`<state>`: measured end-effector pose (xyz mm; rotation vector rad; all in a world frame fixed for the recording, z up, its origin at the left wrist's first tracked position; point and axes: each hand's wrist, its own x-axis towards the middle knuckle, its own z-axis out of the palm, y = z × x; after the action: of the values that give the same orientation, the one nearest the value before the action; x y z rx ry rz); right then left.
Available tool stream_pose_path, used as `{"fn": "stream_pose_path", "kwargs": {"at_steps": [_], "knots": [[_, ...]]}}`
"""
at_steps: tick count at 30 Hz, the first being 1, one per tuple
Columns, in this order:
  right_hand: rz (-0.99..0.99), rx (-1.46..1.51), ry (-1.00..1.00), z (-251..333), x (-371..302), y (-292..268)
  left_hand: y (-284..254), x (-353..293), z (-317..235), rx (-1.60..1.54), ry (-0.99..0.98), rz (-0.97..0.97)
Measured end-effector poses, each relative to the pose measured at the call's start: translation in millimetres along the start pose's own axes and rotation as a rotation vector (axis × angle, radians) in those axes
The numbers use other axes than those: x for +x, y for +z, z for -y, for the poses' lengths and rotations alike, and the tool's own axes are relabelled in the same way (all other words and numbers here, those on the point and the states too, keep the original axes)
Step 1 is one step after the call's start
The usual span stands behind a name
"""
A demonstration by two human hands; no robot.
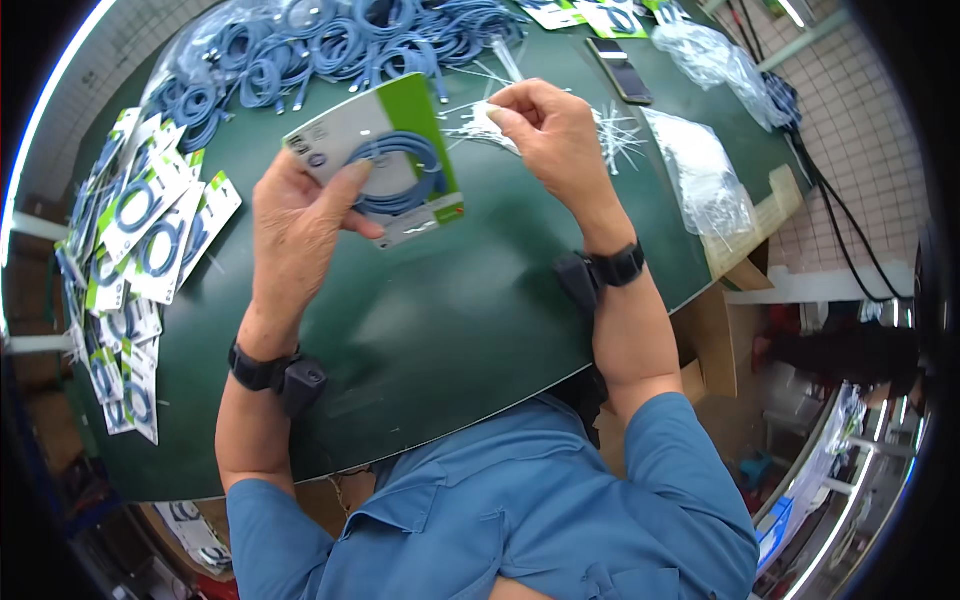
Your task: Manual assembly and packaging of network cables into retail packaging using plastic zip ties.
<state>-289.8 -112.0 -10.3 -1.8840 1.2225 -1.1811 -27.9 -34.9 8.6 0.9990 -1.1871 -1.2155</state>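
Note:
My left hand (300, 210) grips a white and green product card (330, 135) at its left edge, thumb on the front. A coiled blue cable (395, 205) lies against the card, which is raised above the table and tilted. To the right, my right hand (555, 135) is closed in a pinch, thumb against forefinger, over a scattered pile of thin white cable ties (618, 135). What sits between those fingertips is too small to make out. A black wrist strap with a small box is on each forearm.
Loose coiled blue cables (350, 40) heap along the far side of the green table (440, 320). Carded cables (150, 225) pile up at the left edge. A phone (620, 70) and a clear plastic bag of white ties (700, 175) lie at the right.

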Motion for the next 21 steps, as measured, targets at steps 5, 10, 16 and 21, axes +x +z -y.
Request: {"fn": "stream_pose_path", "kwargs": {"at_steps": [5, 10, 16, 21], "knots": [[0.107, -0.601, -0.005, -35.1, 3.0, -15.7, 2.0, 1.4, -0.2, 0.023, 0.054, -0.015], [0.161, -0.773, 0.068, -40.5, -0.9, -15.0, 2.2, 1.4, 10.1, 0.063, 0.118, -0.058], [0.175, -0.859, 0.066, -48.1, -1.6, -14.5, 5.1, -0.5, 12.2, 0.173, 0.089, -0.084], [0.113, -0.894, 0.007, -52.7, -4.5, -11.8, 7.5, 1.3, 13.0, 0.154, 0.080, -0.098]]}}
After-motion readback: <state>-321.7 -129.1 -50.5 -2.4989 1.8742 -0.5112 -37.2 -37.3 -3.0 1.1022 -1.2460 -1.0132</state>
